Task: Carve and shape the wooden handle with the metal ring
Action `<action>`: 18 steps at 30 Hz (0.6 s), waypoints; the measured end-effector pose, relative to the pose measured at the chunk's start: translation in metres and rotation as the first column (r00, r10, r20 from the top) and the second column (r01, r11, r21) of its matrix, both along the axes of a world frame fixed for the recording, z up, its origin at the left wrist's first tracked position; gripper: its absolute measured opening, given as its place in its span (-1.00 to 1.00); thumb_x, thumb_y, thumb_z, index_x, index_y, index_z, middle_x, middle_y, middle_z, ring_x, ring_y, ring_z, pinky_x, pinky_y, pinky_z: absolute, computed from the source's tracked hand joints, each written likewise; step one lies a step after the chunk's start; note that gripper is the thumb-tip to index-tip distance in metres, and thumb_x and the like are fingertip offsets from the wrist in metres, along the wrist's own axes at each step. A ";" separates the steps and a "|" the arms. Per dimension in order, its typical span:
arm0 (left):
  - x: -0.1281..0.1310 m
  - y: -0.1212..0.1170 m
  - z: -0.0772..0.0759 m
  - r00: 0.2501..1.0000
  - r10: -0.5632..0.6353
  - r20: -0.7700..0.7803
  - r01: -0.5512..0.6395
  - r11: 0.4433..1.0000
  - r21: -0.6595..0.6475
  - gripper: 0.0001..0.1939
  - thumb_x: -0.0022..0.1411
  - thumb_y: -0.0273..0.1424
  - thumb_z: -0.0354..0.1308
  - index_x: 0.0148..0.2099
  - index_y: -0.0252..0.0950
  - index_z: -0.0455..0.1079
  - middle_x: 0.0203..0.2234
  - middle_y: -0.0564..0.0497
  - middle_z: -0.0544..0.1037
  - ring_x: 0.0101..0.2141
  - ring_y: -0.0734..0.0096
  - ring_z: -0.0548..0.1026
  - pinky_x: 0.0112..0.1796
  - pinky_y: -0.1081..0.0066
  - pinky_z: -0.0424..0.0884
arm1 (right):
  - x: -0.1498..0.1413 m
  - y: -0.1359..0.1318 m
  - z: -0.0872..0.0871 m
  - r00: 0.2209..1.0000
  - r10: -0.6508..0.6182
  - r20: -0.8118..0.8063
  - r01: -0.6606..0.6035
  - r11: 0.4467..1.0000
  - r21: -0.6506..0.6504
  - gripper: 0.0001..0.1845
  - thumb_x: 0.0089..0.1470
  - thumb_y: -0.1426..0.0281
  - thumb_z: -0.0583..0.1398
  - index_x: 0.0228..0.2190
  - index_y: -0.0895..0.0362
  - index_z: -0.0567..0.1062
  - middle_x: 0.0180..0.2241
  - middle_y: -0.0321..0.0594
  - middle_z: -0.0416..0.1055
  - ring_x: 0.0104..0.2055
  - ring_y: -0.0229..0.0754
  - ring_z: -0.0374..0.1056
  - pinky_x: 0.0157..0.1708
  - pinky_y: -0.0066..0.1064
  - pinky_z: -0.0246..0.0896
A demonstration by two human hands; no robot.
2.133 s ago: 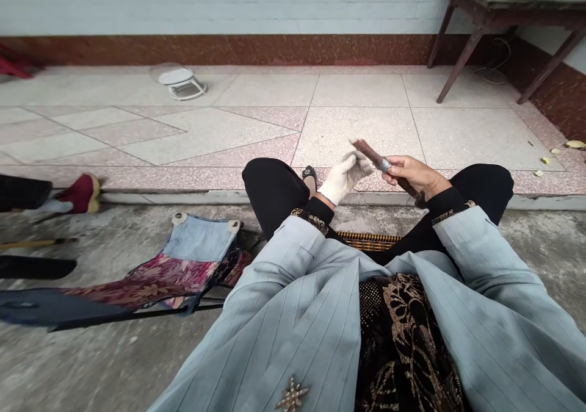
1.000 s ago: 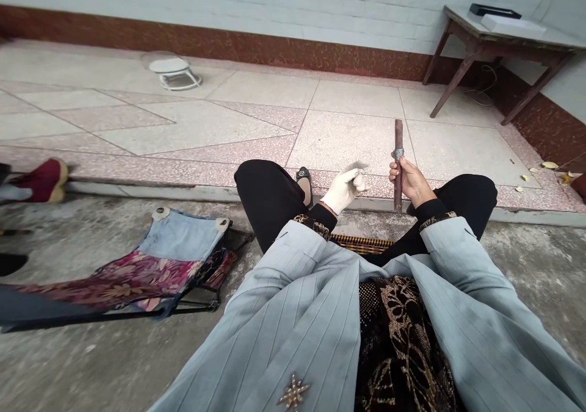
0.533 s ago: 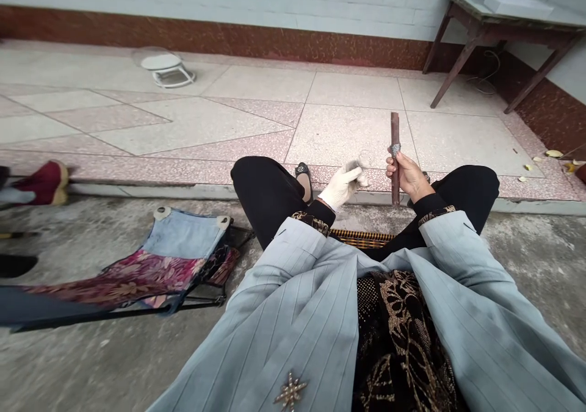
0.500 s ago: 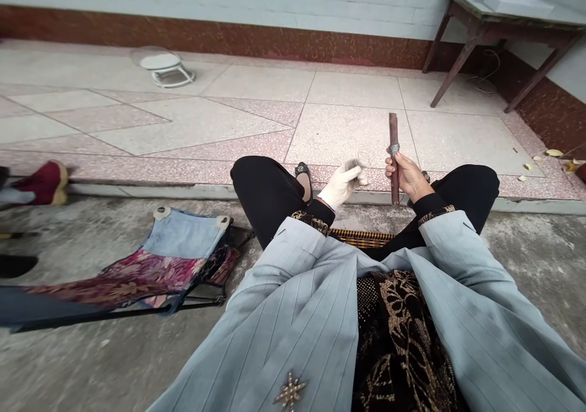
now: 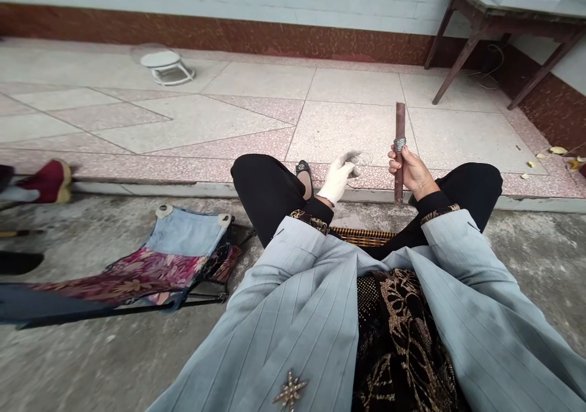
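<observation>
My right hand [image 5: 414,171] is closed around a reddish-brown stick [image 5: 400,119], held upright above the step. Grey wire [image 5: 400,145] is wound in a tight band about the stick's middle, just above my fingers. To the left, my left hand [image 5: 337,177] wears a white glove with greyish fingertips. Its index finger and thumb stand apart, away from the stick. Fine loose wire [image 5: 365,157] curls by the fingertips; whether it is touched there I cannot make out.
A folding chair [image 5: 183,235] with patterned cloth stands at my left. Beyond the step edge [image 5: 210,190] are a small white stool [image 5: 167,67] and a wooden table [image 5: 480,18] carrying boxes. Another person's red shoe [image 5: 52,182] shows at far left.
The gloved left hand has risen slightly, and its index finger and thumb have spread apart. The stick and right hand have shifted a little to the right.
</observation>
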State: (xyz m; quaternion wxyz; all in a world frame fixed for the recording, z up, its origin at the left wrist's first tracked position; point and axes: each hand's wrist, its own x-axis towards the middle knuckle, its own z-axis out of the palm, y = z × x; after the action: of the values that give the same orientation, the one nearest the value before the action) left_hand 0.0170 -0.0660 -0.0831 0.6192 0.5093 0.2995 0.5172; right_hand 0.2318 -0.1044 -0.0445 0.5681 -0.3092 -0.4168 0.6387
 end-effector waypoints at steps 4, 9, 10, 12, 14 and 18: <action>-0.006 0.011 0.005 0.973 0.137 -0.186 -0.085 0.962 0.260 -0.53 0.08 -0.61 0.08 0.05 -0.23 0.41 0.07 -0.09 0.37 -0.09 0.38 0.46 -0.06 0.33 0.39 | 0.002 -0.003 0.007 0.999 0.013 0.053 -0.014 0.999 0.031 -0.66 0.20 0.04 0.20 -0.18 0.03 0.38 -0.36 -0.33 0.21 -0.54 -0.38 0.00 -0.47 -0.51 0.22; -0.008 0.014 0.031 0.927 -0.186 -0.326 0.301 0.888 0.349 -0.34 -0.02 -0.67 0.12 0.13 -0.11 0.42 0.34 -0.04 0.12 0.23 0.10 0.25 0.09 0.15 0.29 | 0.001 -0.005 0.012 0.997 -0.024 0.076 0.025 1.000 -0.015 -0.63 0.26 0.00 0.10 -0.20 0.04 0.37 -0.39 -0.32 0.19 -0.56 -0.36 -0.04 -0.51 -0.50 0.18; -0.007 0.014 0.035 0.904 -0.259 -0.340 0.374 0.864 0.336 -0.38 -0.02 -0.66 0.15 0.10 -0.15 0.45 0.33 -0.07 0.14 0.21 0.09 0.26 0.09 0.14 0.29 | 0.001 -0.005 0.012 0.998 -0.021 0.053 0.022 1.000 -0.020 -0.64 0.27 0.01 0.09 -0.20 0.04 0.37 -0.40 -0.33 0.18 -0.56 -0.36 -0.04 -0.51 -0.51 0.18; -0.007 0.014 0.040 0.865 -0.352 -0.358 0.466 0.827 0.315 -0.51 0.00 -0.61 0.21 0.02 -0.22 0.51 0.29 -0.13 0.23 0.15 0.09 0.32 0.08 0.15 0.29 | 0.002 -0.004 0.013 1.000 -0.009 -0.010 0.008 1.000 -0.029 -0.67 0.29 0.05 0.09 -0.21 0.04 0.38 -0.42 -0.34 0.18 -0.57 -0.37 -0.05 -0.53 -0.52 0.17; -0.008 0.017 0.040 0.856 -0.374 -0.358 0.487 0.816 0.311 -0.64 0.03 -0.54 0.27 -0.07 -0.27 0.55 0.22 -0.16 0.32 0.09 0.12 0.37 0.06 0.16 0.30 | 0.003 -0.003 0.013 0.998 0.000 -0.069 -0.003 0.999 -0.038 -0.71 0.31 0.09 0.08 -0.21 0.04 0.39 -0.43 -0.35 0.18 -0.58 -0.37 -0.04 -0.54 -0.53 0.17; -0.012 0.022 0.035 0.864 -0.385 -0.325 0.483 0.817 0.316 -0.82 0.04 -0.43 0.32 -0.24 -0.32 0.54 0.02 -0.14 0.47 -0.01 0.22 0.44 0.02 0.20 0.32 | 0.005 -0.003 0.013 0.995 -0.004 -0.102 -0.004 0.997 -0.074 -0.73 0.35 0.14 0.05 -0.21 0.05 0.40 -0.42 -0.35 0.19 -0.58 -0.38 -0.01 -0.54 -0.55 0.20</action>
State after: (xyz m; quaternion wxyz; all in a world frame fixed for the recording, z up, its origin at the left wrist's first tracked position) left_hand 0.0047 -0.0441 -0.0476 0.5662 0.7364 0.1406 0.3426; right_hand 0.2365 -0.1078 -0.0312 0.5769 -0.2970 -0.3632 0.6687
